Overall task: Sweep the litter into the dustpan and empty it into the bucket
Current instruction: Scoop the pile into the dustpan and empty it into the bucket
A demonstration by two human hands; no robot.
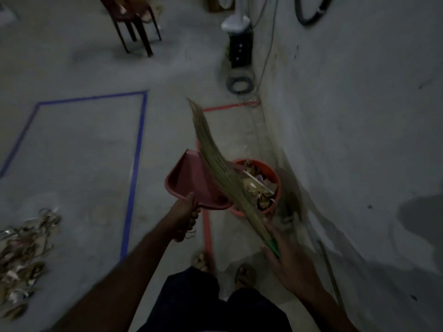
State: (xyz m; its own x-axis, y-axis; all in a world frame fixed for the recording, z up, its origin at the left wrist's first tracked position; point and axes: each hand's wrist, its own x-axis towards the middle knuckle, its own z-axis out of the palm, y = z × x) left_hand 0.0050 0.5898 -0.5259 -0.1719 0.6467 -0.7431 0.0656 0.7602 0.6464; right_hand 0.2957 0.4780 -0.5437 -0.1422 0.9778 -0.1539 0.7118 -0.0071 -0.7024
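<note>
My left hand [185,215] grips the handle of a red dustpan [189,180], which is held tilted just left of the orange bucket [272,174]. The bucket stands on the floor by the wall and holds litter. My right hand [287,259] holds the green handle of a grass broom [215,154]. Its bristles stretch up and left across the dustpan's right side and the bucket's rim. A pile of litter [24,255] lies on the floor at the far left.
A blue tape rectangle [137,152] marks the floor on the left, and red tape [206,226] runs by the bucket. A wall [347,116] rises on the right. A dark chair [134,27], a black box [239,49] and coiled cable lie farther back. My feet show below.
</note>
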